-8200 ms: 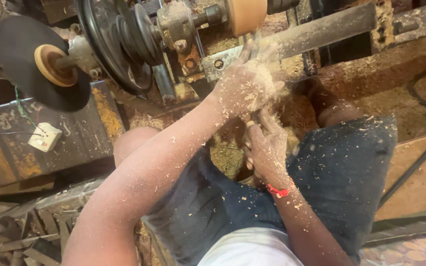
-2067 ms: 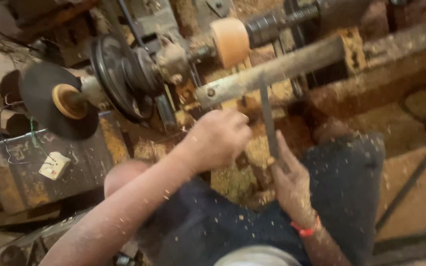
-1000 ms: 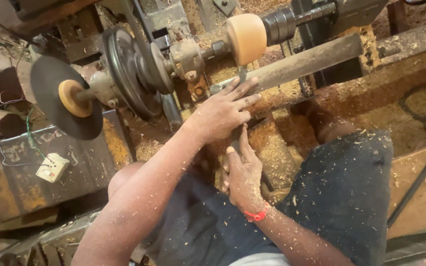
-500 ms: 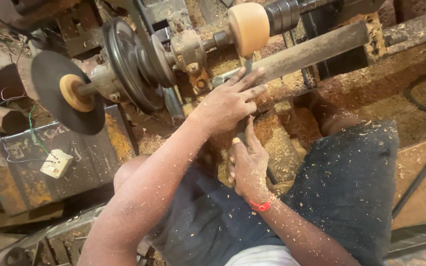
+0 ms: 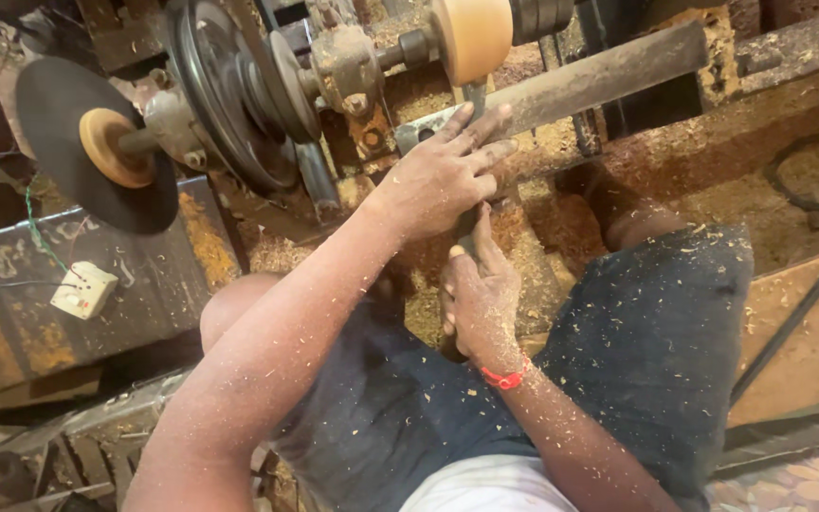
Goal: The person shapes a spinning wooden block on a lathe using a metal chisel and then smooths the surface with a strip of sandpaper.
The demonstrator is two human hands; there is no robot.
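Note:
A round pale wooden workpiece [image 5: 471,33] is mounted on the lathe spindle at the top. Below it runs a long rusty tool rest bar [image 5: 609,81]. A metal chisel [image 5: 474,97] lies over the bar with its tip right under the workpiece. My left hand [image 5: 443,175], dusted with sawdust, lies over the chisel at the bar, fingers stretched along it. My right hand [image 5: 481,299], with a red wristband, grips the chisel's lower end, which is mostly hidden. My knees in dark shorts [image 5: 656,332] sit below.
A large black pulley [image 5: 229,85] and a black disc with a wooden hub [image 5: 97,142] sit on the shaft to the left. A small white switch box [image 5: 82,289] with wires rests on a rusty metal box. Sawdust covers the lathe bed. A dark rod [image 5: 793,318] lies at the right.
My left hand went from a fist below the bar to lying over the chisel on the bar. The chisel tip now sits under the workpiece, and both hands hold steady.

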